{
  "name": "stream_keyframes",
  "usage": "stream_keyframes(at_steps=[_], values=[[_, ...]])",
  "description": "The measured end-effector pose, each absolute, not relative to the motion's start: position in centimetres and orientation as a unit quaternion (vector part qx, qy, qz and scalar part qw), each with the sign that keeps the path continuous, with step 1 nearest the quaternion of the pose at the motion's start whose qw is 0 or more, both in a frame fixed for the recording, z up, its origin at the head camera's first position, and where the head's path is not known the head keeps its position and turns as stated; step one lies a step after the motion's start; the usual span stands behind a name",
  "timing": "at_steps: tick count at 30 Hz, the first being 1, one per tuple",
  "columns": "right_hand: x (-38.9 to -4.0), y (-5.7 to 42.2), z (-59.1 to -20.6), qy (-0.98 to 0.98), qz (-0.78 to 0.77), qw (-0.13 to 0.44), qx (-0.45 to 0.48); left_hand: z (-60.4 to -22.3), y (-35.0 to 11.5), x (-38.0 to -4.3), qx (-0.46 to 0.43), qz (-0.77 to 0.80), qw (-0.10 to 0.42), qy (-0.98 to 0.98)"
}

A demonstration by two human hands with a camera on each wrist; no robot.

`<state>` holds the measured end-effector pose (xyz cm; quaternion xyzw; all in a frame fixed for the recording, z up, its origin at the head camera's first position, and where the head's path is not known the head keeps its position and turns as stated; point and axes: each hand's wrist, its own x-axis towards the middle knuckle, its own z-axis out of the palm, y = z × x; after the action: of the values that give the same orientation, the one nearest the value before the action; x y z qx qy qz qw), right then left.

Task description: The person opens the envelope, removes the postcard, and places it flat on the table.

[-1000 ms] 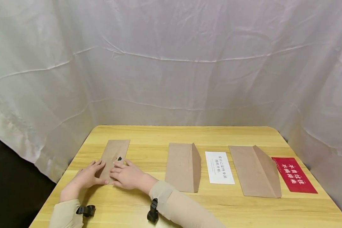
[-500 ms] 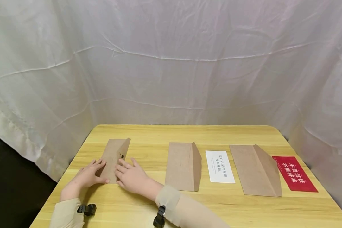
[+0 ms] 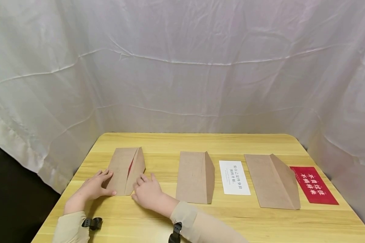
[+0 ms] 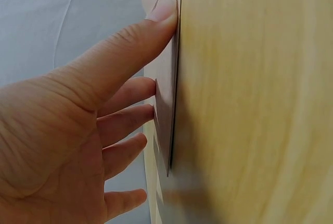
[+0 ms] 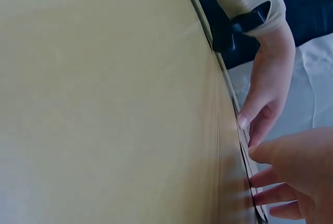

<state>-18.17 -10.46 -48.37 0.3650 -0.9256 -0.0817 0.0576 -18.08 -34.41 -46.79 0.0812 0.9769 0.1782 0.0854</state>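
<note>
Pressing flat on the near-left corner of a brown paper envelope (image 3: 124,170), the person's left hand (image 3: 92,189) lies spread with straight fingers, thumb along the envelope's near edge; the left wrist view shows the fingertips (image 4: 161,13) against the paper, not curled round it. The right hand (image 3: 147,193) rests on the wooden table (image 3: 231,216) just beside the envelope's right side, fingers relaxed and reaching toward the raised flap, gripping nothing that I can see. The envelope sits at the table's left end, its flap standing half up with a sliver of red inside. To its right stand a second envelope (image 3: 196,177), a white card (image 3: 234,178), a third envelope (image 3: 272,180) and a red card (image 3: 314,185). A white cloth (image 3: 182,67) hangs behind.
</note>
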Motion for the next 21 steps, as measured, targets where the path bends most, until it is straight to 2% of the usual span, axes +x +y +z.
stream_keyframes(at_steps=[10,21], values=[[-22.0,-10.8,-49.3,-0.928,-0.028,0.066,0.367,-46.8,-34.3,-18.2,0.085,0.171,0.077,0.979],[-25.3,-10.9,-49.1,-0.936,-0.007,-0.018,0.352,-46.8,-34.4,-18.0,0.087,0.177,0.077,0.977]])
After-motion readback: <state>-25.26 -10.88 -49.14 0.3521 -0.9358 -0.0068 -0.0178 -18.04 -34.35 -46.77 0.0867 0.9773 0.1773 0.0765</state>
